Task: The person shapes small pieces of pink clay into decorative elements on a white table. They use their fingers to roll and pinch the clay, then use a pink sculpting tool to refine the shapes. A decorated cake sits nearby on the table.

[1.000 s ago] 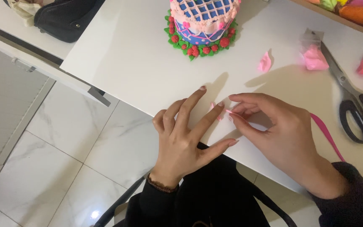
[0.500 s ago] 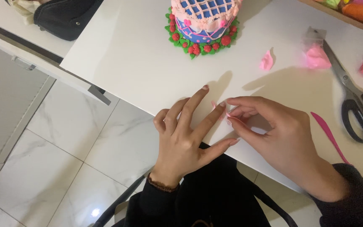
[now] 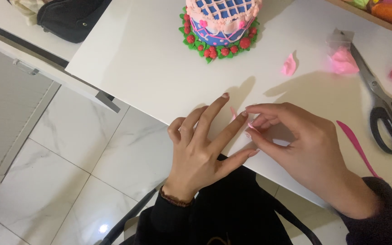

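My left hand (image 3: 203,145) lies fingers spread near the front edge of the white table (image 3: 150,63), its index tip against a small thin pink clay piece (image 3: 233,112). My right hand (image 3: 302,145) meets it from the right, with thumb and fingers pinching the same pink piece at the fingertips. Most of the piece is hidden by the fingers.
A small decorated clay cake (image 3: 223,25) in pink and blue, ringed with green leaves and red balls, stands at the back. Pink clay bits (image 3: 289,65) and a pink lump (image 3: 343,60) lie to the right, beside black-handled scissors (image 3: 384,111) and a pink modelling tool (image 3: 355,145). A black bag (image 3: 71,18) sits at far left.
Both hands stay at the same spot; the fingertips have shifted slightly while working the small pink piece. The view has tilted a little.
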